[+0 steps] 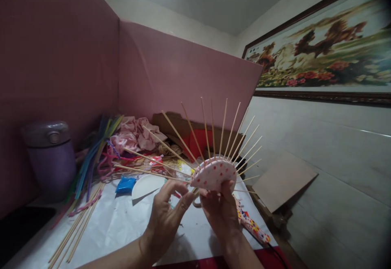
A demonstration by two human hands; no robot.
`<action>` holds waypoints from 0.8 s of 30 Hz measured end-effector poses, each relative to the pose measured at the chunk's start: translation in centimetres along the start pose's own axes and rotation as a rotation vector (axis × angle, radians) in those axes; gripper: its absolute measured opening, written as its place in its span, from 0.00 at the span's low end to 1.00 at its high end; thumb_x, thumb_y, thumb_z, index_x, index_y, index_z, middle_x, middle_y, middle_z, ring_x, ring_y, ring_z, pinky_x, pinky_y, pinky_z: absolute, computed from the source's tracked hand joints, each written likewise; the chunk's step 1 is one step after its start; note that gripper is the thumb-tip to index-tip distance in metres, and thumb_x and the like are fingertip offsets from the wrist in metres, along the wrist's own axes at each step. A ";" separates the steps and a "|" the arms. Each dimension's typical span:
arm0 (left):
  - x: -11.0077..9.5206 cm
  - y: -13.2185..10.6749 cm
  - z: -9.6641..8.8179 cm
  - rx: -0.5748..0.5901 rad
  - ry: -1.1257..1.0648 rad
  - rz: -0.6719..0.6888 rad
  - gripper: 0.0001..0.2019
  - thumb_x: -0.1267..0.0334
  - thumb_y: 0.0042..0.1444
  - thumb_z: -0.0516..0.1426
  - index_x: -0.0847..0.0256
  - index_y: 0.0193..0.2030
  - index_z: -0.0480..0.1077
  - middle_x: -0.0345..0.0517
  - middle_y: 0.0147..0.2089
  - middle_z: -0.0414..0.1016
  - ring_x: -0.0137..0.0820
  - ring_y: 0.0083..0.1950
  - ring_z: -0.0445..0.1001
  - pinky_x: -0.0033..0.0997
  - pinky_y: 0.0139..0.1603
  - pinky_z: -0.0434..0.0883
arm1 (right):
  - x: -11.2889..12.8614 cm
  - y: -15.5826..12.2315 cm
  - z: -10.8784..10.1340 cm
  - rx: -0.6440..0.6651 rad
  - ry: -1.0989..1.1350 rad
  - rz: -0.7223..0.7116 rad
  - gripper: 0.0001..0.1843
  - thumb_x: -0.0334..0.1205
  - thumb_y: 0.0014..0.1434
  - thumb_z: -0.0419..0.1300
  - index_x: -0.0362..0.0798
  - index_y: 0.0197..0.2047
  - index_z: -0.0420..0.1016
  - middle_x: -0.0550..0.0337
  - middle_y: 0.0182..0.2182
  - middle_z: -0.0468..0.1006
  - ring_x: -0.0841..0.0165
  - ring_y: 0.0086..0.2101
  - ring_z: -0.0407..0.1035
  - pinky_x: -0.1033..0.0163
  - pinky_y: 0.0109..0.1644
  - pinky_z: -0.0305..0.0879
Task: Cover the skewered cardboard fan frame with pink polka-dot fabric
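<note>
A half-round, white piece with red dots point(215, 175) is held up over the table, its straight side down. Thin wooden sticks point(225, 128) fan outward from its curved edge, several on each side. My right hand point(221, 212) grips this half disc from below, thumb on the dotted face. At its lower left corner is my left hand point(169, 212), thumb and forefinger pinched together. Whatever lies between those fingertips is too small to make out. Beyond my left hand, a white half-round piece point(148, 186) lies flat on the table.
A lilac flask point(50, 159) stands at left, beside coloured pipe cleaners point(91, 167) and loose sticks point(76, 228). Behind are pink cloth point(137, 132), a blue packet point(125, 184) and cardboard point(171, 126). A patterned glue gun point(253, 225) with a black cord lies at right, near a brown board point(285, 179).
</note>
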State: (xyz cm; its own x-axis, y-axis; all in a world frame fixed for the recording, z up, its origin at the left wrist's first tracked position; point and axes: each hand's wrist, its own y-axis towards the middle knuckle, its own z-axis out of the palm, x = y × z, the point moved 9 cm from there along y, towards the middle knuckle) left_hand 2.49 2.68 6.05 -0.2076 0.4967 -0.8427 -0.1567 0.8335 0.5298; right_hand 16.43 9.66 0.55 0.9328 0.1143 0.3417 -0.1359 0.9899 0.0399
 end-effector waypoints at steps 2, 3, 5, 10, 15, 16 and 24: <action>-0.9 -0.1 -0.2 -0.016 0.060 0.073 0.07 0.60 0.56 0.54 0.57 0.29 0.68 0.41 0.28 0.69 0.33 0.33 0.66 0.34 0.36 0.62 | -0.3 0.0 0.1 0.019 -0.004 0.005 0.15 0.45 0.40 0.71 0.50 0.32 0.77 0.64 0.27 0.79 0.73 0.25 0.68 0.68 0.23 0.65; -1.6 -0.3 -0.1 -0.012 0.093 0.127 0.08 0.62 0.57 0.53 0.57 0.27 0.68 0.41 0.26 0.68 0.32 0.31 0.66 0.34 0.36 0.62 | -0.3 0.0 0.2 0.031 -0.009 -0.001 0.14 0.45 0.41 0.71 0.50 0.32 0.77 0.64 0.27 0.79 0.73 0.25 0.68 0.69 0.23 0.65; -3.1 -1.1 0.8 0.056 0.162 0.277 0.09 0.67 0.57 0.52 0.57 0.26 0.66 0.42 0.24 0.67 0.32 0.29 0.66 0.34 0.35 0.62 | -0.1 0.0 0.4 0.040 -0.032 -0.025 0.15 0.45 0.41 0.71 0.52 0.33 0.77 0.65 0.28 0.79 0.73 0.26 0.69 0.69 0.24 0.66; -6.0 -6.2 5.9 0.537 0.174 0.829 0.18 0.66 0.59 0.48 0.56 0.17 0.60 0.39 0.13 0.59 0.27 0.16 0.55 0.30 0.20 0.55 | 1.0 0.2 0.2 -0.030 -0.112 -0.099 0.20 0.45 0.34 0.73 0.52 0.33 0.76 0.66 0.28 0.79 0.72 0.26 0.70 0.69 0.23 0.68; -4.0 -5.6 5.6 0.529 0.163 0.639 0.19 0.55 0.59 0.46 0.55 0.20 0.66 0.44 0.15 0.64 0.30 0.18 0.61 0.32 0.22 0.57 | 1.2 0.3 -0.4 -0.088 -0.120 -0.102 0.21 0.46 0.35 0.73 0.49 0.33 0.74 0.67 0.26 0.79 0.75 0.23 0.70 0.72 0.25 0.70; -3.3 -4.4 4.7 0.431 0.174 0.516 0.15 0.53 0.56 0.52 0.55 0.21 0.67 0.45 0.17 0.67 0.32 0.21 0.64 0.33 0.25 0.59 | 1.2 0.3 -0.4 -0.090 -0.130 -0.104 0.21 0.46 0.36 0.72 0.49 0.34 0.74 0.67 0.26 0.79 0.75 0.24 0.71 0.72 0.25 0.70; 5.3 0.0 2.2 0.125 -0.286 -0.309 0.13 0.53 0.53 0.56 0.61 0.34 0.70 0.38 0.18 0.67 0.25 0.18 0.62 0.24 0.19 0.59 | 1.2 -0.8 0.6 -0.044 -0.255 -0.205 0.13 0.40 0.47 0.68 0.49 0.38 0.75 0.66 0.31 0.80 0.74 0.28 0.73 0.72 0.29 0.71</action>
State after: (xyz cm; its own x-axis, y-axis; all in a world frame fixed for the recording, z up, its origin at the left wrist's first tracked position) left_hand 3.56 5.85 1.36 0.1091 0.2517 -0.9616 -0.0477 0.9676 0.2478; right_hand 17.44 8.98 1.53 0.8250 -0.1069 0.5549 0.0658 0.9934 0.0936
